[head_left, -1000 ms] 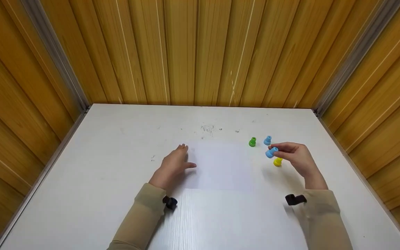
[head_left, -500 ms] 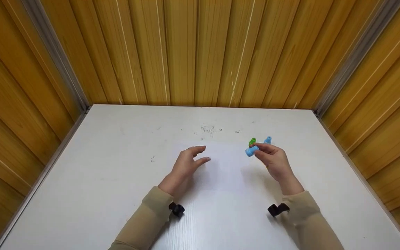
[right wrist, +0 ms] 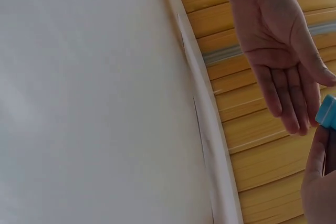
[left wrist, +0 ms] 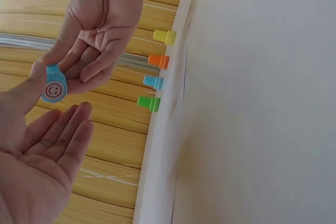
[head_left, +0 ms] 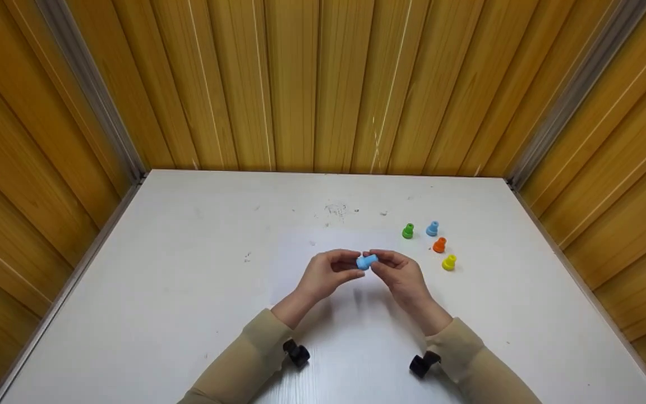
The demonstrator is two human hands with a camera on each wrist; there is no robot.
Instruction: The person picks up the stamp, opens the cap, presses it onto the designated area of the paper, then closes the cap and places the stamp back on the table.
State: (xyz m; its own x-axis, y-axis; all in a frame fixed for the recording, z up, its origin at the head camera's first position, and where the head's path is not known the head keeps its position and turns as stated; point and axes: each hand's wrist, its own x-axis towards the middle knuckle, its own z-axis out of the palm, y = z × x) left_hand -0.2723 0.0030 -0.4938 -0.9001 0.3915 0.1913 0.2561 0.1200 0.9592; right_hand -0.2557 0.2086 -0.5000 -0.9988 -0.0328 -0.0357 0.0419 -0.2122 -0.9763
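Smooth blue stamp (head_left: 366, 261) — flared, round-faced, between hands (head_left: 406, 279)

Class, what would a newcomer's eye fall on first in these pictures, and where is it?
Probably the light-blue stamp with the smiley face on its end, which the right hand holds over the white paper, the left hand close beside it. Next, the green stamp, second blue stamp, orange stamp and yellow stamp, standing upright on the white table to the right.
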